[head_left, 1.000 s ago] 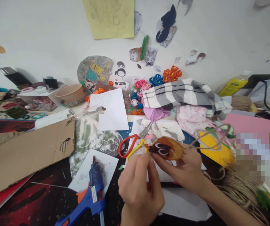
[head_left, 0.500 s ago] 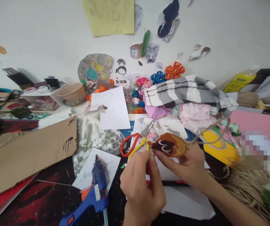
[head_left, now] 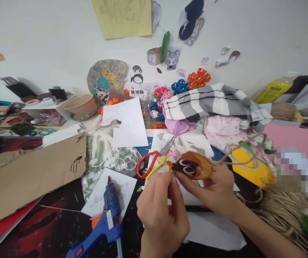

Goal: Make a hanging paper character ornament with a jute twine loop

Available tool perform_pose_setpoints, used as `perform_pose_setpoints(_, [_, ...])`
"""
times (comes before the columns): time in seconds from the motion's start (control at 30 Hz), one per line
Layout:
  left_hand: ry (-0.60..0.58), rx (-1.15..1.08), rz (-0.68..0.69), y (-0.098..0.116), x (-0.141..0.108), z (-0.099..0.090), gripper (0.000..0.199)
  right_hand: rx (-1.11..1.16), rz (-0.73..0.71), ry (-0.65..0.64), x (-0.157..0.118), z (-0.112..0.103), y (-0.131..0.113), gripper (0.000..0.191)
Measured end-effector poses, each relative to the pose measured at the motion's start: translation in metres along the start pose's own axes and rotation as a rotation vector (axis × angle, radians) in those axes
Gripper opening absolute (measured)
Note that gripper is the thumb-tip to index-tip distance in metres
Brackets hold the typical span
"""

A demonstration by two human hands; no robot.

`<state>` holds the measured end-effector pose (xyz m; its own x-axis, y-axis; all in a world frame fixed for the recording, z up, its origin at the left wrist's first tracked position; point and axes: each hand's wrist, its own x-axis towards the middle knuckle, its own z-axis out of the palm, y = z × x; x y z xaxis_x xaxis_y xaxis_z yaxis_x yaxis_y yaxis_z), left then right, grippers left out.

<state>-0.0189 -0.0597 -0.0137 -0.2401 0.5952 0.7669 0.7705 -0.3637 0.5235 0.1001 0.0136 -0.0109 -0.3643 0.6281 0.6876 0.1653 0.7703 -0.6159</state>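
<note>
A brown and orange cartoon piece (head_left: pixel 193 165) with big white-rimmed eyes is held by my right hand (head_left: pixel 214 190), thumb at its lower edge. A loop of twine (head_left: pixel 246 148) runs from its right end. Pinched closed at the piece's lower left tip is my left hand (head_left: pixel 162 211); what its fingertips hold is too small to make out. Just behind my left hand lie scissors (head_left: pixel 154 163) with red and yellow handles, on paper scraps.
A blue glue gun (head_left: pixel 111 211) lies on white paper at the left front, with cardboard (head_left: pixel 35 172) beyond it. Coiled twine (head_left: pixel 280 208) is at right. Plaid cloth (head_left: pixel 207 102), a round container (head_left: pixel 80 105) and crocheted flowers (head_left: pixel 179 86) stand along the wall.
The view has shifted very slightly. Both hands and the cartoon piece keep nearly the same position.
</note>
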Motion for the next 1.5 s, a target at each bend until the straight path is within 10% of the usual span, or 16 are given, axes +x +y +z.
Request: perform_pose_setpoints(1.5, [0.015,-0.004,0.027,0.0004,-0.0028,-0.0035,0.016,0.054,0.005,0.004,0.0002,-0.0017,-0.0027,0.02])
